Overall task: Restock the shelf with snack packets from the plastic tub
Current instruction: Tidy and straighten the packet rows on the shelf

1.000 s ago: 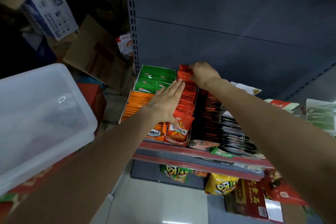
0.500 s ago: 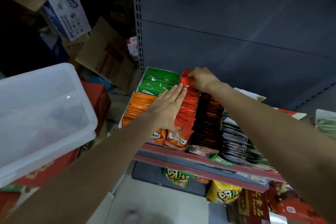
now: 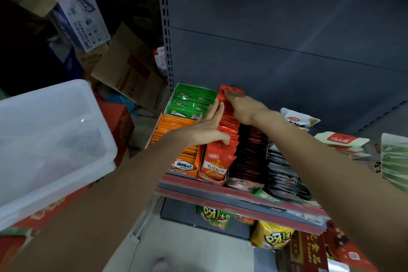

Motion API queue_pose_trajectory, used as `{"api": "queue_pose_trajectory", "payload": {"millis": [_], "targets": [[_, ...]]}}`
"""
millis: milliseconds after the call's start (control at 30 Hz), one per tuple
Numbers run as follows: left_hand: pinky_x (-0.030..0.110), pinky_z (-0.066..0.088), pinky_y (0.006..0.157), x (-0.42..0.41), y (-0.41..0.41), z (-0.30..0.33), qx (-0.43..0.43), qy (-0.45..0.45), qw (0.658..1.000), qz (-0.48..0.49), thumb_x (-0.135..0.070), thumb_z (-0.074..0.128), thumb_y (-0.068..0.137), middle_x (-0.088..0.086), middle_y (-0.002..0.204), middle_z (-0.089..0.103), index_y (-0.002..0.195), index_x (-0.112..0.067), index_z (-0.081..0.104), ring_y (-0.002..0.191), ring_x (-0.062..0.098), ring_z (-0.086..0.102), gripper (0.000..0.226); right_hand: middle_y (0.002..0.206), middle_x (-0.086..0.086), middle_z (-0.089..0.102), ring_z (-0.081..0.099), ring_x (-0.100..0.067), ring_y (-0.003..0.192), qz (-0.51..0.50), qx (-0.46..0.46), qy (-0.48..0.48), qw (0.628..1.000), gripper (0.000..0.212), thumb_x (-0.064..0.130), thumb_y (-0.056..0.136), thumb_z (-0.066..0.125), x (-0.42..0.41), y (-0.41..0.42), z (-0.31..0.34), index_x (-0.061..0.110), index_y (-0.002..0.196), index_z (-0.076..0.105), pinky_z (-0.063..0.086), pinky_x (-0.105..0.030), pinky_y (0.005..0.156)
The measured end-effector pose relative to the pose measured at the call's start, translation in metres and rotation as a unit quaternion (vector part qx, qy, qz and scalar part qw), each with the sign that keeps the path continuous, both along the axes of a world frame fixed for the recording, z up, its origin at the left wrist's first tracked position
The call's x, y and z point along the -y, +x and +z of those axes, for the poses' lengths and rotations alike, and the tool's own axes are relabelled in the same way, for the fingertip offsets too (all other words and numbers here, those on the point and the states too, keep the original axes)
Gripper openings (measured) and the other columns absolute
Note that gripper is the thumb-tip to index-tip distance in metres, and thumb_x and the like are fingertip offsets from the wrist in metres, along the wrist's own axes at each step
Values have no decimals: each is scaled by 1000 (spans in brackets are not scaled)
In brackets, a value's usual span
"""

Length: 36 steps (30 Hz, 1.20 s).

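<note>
on the shelf [image 3: 220, 192], mid-row, stands a file of red snack packets [image 3: 229, 121] in an open-front red carton [image 3: 212, 174], running front to back toward the grey back panel [image 3: 287, 51]. right hand [image 3: 240, 104] sits at the far end of the row, fingers curled over the top edge of the rearmost red packet [image 3: 229, 90], thumb side not visible so can't tell if it's a true pinch. left hand [image 3: 209, 126] lies flat w/ fingers straight & together along the left side of the red row, thumb hooked over the packet tops nr the front; it presses, not grips.

just left of the red row: orange packets [image 3: 174, 130] in an orange carton, w/ green packets [image 3: 192, 101] in a white box behind them. right of the red row: dark red/black packets [image 3: 251, 148], then black & silver ones [image 3: 284, 174] leaning fwd. further right, loose pale pouches [image 3: 340, 141] lie on the shelf.

plastic tub [image 3: 106, 152] is at left, well apart from the shelf, translucent white, resting on red boxes [image 3: 119, 121]; contents too hazy to tell. below the shelf lip, yellow [image 3: 271, 236] & green chip bags [image 3: 214, 216] on a lower level. bkgd left: brown cardboard boxes [image 3: 130, 70] & a white-blue printed box [image 3: 84, 22], dimly lit.
</note>
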<state>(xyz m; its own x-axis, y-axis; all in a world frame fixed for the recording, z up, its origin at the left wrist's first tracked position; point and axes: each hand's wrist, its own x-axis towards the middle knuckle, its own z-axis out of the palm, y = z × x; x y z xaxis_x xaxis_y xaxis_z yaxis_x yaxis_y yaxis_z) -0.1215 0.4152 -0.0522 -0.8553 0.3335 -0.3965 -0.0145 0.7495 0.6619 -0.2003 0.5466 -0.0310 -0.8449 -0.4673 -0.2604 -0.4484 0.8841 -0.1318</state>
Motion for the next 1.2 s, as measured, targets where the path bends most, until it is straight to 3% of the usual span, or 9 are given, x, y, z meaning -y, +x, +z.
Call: {"api": "queue_pose_trajectory", "payload": {"millis": [100, 300, 467, 567, 667, 733, 867, 1000, 1200], "targets": [[34, -10, 113, -4, 6, -9, -58, -1, 998, 4, -39, 61, 86, -16, 147, -37, 146, -29, -21, 129, 1, -25, 102, 159, -9, 1, 5, -23, 147, -54, -65, -51, 995, 62, 9, 96, 37, -9, 7, -3, 9, 151, 8, 10, -32, 118], [34, -8, 119, -6, -4, -28, -228, -106, 967, 47, -33, 21, 102, -1, 157, -19, 151, -16, -3, 143, 8, -16, 57, 159, -6, 8, 19, -27, 144, -34, -8, -1, 999, 51, 19, 102, 27, -15, -1, -5, 13, 151, 13, 15, -37, 116], [35, -7, 118, -16, -25, -21, -182, -168, 967, 52, -36, 16, 102, 2, 156, -21, 150, -15, -9, 145, 12, -14, 57, 159, -6, 11, 23, -32, 142, -38, 39, 27, 998, 50, 19, 102, 27, -13, -8, 0, 15, 150, 14, 21, -39, 115], [35, -5, 118, -15, -19, -16, -167, -143, 975, 35, -36, 22, 102, 0, 156, -21, 150, -17, -8, 145, 12, -13, 60, 159, -9, 9, 12, -25, 145, -51, -4, -31, 998, 55, 12, 98, 35, -14, 11, 7, 12, 150, 17, 13, -35, 117], [35, 1, 120, -3, 0, -16, -180, -66, 980, 47, -34, 32, 101, -2, 159, -10, 151, -16, 0, 145, 11, -7, 62, 145, -13, 36, 34, -29, 133, -75, -122, -143, 979, 48, 6, 91, 44, -15, 57, 7, 5, 139, 41, 30, -33, 109], [34, 7, 120, 6, 16, -13, -184, 0, 980, 79, -29, 36, 101, -2, 159, 2, 151, -16, 10, 146, 12, 3, 58, 129, -14, 49, 46, -30, 121, -59, -101, -168, 979, 40, 4, 89, 47, -14, 87, 3, 2, 128, 51, 39, -35, 103], [31, 8, 118, 19, 50, -5, -158, 40, 986, 42, -22, 46, 98, -9, 159, 1, 151, -21, 16, 145, 8, 3, 60, 149, -7, 29, 31, -20, 137, -55, 71, -186, 978, 58, 8, 89, 55, -24, 109, -6, 5, 143, 35, 17, -17, 109], [30, -11, 114, 18, 64, -13, -186, -169, 961, -118, -51, 59, 84, -5, 153, -27, 149, -15, -14, 141, 6, -20, 103, 159, -1, 9, 11, -14, 145, -54, 103, -180, 977, 67, -2, 89, 46, -36, 103, -10, 9, 149, 19, 6, -14, 110], [32, -6, 117, -10, 54, -10, -185, -229, 955, -28, -22, 45, 98, 5, 155, -25, 147, -9, -15, 144, 16, -16, 79, 159, -5, 1, 7, -16, 146, -56, 68, -171, 981, 70, -11, 88, 38, -30, 109, -18, 8, 150, 11, 5, -14, 111]]}}
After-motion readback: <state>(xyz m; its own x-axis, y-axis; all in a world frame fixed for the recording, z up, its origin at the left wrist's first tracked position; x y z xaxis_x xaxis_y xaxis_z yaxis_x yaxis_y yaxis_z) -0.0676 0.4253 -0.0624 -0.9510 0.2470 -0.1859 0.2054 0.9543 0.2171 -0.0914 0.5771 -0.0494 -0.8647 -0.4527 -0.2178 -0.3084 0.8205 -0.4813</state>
